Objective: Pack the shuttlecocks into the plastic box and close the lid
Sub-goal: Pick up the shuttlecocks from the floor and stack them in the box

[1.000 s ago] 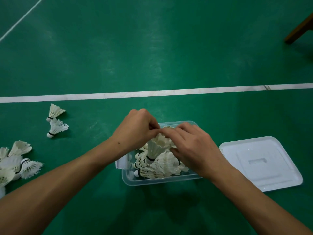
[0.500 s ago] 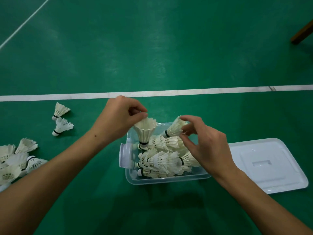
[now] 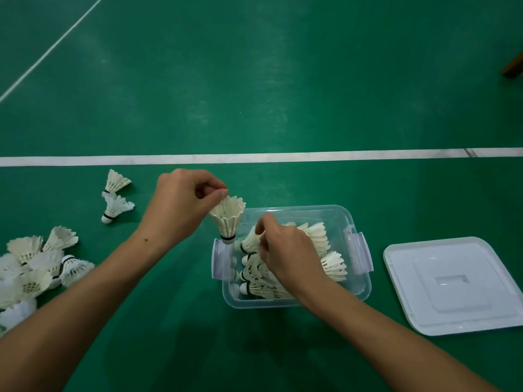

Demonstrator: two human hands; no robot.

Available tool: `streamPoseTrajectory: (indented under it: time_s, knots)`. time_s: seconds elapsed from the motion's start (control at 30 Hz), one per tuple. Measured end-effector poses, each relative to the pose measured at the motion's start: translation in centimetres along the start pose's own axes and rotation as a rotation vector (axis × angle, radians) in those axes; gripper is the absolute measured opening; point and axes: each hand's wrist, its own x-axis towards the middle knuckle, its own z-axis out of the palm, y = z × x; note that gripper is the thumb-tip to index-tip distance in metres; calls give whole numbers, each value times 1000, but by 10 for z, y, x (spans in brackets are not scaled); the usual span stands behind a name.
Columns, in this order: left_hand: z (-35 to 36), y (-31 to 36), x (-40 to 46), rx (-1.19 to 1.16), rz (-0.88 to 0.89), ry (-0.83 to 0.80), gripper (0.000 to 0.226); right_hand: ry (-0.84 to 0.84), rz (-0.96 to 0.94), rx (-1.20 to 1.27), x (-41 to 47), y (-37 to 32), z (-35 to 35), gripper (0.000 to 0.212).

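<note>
A clear plastic box (image 3: pixel 359 290) stands on the green floor with several white shuttlecocks lying inside. My left hand (image 3: pixel 181 206) pinches the feather rim of one shuttlecock (image 3: pixel 228 219), which hangs cork-down over the box's left end. My right hand (image 3: pixel 285 251) is inside the box, fingers curled on a shuttlecock (image 3: pixel 250 240) that lies near the left wall. The white lid (image 3: pixel 455 284) lies flat to the right of the box. A heap of loose shuttlecocks (image 3: pixel 36 264) sits at the left edge, and two more (image 3: pixel 116 193) lie nearer the white line.
A white court line (image 3: pixel 311 157) runs across the floor beyond the box. A diagonal line (image 3: pixel 53 46) crosses the top left. A brown wooden furniture leg (image 3: pixel 513 67) shows at the far right edge.
The hands have parted: my left lifted one shuttlecock up and to the left, my right took another and lowered it into the box's left side. The view shifted slightly left.
</note>
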Motion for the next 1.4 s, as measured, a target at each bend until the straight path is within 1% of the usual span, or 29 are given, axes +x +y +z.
streamPoseTrajectory:
  time_s: [0.1,0.23,0.33,0.4,0.47,0.53,0.63,0.73,0.83,0.93,1.0,1.1,1.2,1.27,1.33,1.4]
  knots:
    - [1,-1,-2,-8,11,-12,3,-63,35,58,2,9,6,34]
    - [6,-3,-2,8,28,-30,4,-137,36,178,3,2,16,34]
    - [13,-5,-5,27,47,-49,5,-208,118,267,10,5,18,33]
    - [18,-7,-6,37,50,-73,5,-300,194,376,15,9,13,35]
    - [23,-10,-6,54,48,-92,5,-352,249,511,18,13,5,35]
    - [26,-10,-2,69,48,-99,8,-339,280,635,17,15,-5,36]
    - [27,-7,7,96,59,-113,11,-252,318,772,11,20,-25,34]
    - [28,-1,20,121,84,-134,13,-99,250,825,5,22,-53,34]
    - [33,11,31,152,132,-147,17,28,65,747,2,15,-77,40]
    - [40,21,38,145,141,-196,24,41,-100,575,6,10,-73,45]
    - [44,24,41,116,125,-221,26,44,-140,478,8,10,-62,43]
    - [48,26,41,93,111,-233,23,92,-144,364,6,11,-49,38]
    - [48,23,35,75,100,-182,20,236,-110,236,0,12,-41,34]
    - [46,17,31,67,85,-146,21,290,-74,173,-4,13,-32,27]
    - [43,10,28,58,67,-141,20,260,-49,97,-4,11,-16,21]
    - [43,6,23,56,64,-142,18,203,-35,-20,-3,10,2,24]
